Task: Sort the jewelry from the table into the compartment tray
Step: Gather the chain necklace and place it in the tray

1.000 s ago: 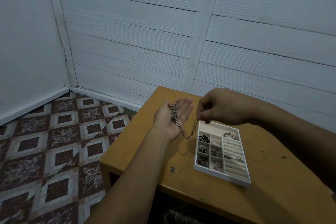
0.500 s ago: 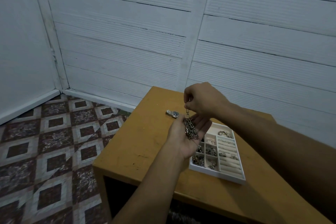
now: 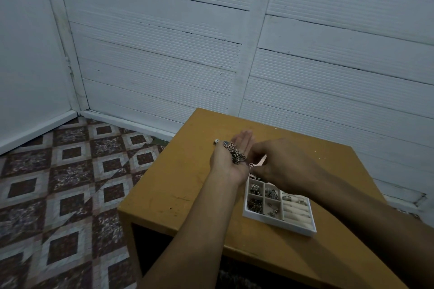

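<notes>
My left hand [image 3: 231, 156] lies palm up with straight fingers over the table, and a bunched metal chain [image 3: 237, 155] rests in the palm. My right hand [image 3: 279, 162] hovers just right of it, over the far end of the white compartment tray [image 3: 303, 230], its fingertips curled at the chain's end by the left palm's edge. The tray's small cells hold several pieces of jewelry; its right side has ring rolls. A small watch-like piece [image 3: 220, 142] lies on the table beyond my left hand.
The wooden table [image 3: 187, 185] stands against a white panelled wall, its left and front edges dropping to a patterned tile floor [image 3: 70, 183].
My right hand has come down from above the left palm to its right side, and the chain has gathered into a heap in the palm. The view has tilted slightly.
</notes>
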Motion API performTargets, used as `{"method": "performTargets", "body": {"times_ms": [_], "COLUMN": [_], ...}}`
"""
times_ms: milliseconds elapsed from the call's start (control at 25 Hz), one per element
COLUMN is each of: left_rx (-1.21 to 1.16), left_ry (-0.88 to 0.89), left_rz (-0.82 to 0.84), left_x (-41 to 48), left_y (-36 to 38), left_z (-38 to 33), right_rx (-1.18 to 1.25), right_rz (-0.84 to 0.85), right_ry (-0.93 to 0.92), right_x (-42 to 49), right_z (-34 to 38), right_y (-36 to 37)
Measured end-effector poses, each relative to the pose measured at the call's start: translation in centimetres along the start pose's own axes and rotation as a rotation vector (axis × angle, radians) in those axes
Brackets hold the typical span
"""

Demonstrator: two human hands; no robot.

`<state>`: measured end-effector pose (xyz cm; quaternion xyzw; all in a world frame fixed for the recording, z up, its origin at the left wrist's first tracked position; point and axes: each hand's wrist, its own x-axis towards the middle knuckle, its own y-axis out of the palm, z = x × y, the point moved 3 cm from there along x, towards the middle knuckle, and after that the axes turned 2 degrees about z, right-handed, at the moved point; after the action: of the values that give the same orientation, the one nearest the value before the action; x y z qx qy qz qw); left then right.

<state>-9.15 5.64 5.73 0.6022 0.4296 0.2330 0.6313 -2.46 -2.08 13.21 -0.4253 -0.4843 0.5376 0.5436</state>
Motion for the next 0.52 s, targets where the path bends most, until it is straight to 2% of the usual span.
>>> {"method": "performTargets", "body": {"times_ms": [280,520], "left_rx": [0.076,0.374], "left_ry": [-0.067,-0.064], "left_rz": [-0.01,-0.115], "left_x": [0.1,0.3], "left_y": [-0.2,-0.5], "left_z": [1.7,3.4], "right_rx": [0.156,0.075], "right_rz": [-0.09,0.052], "right_ry": [0.102,0.132], "right_x": [0.3,2.6], "right_z": [-2.2,-2.2], "right_y": [-1.5,-0.9]}}
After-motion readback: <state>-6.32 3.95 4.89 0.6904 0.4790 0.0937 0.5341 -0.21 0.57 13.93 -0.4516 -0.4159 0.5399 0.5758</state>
